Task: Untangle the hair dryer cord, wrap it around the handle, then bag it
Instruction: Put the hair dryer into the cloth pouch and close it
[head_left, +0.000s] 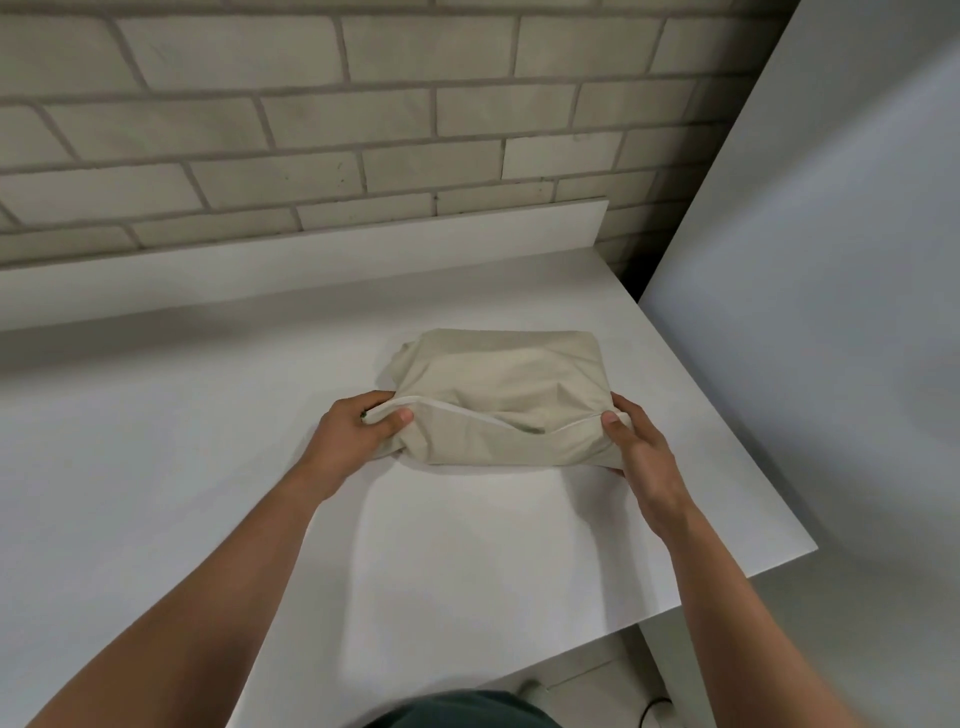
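Bearing bag (498, 384): white counter (182, 441), brick wall (311, 130)

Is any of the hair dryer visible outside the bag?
No: only the beige bag shows, with the left hand and right hand pinching its near corners.

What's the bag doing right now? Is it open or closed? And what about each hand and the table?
bag: lies on the table, bulging, mouth towards the person and nearly closed, with a small gap; what is inside is hidden.
left hand: pinches the left corner of the bag's mouth.
right hand: pinches the right corner of the bag's mouth.
table: white, with the bag resting on it.
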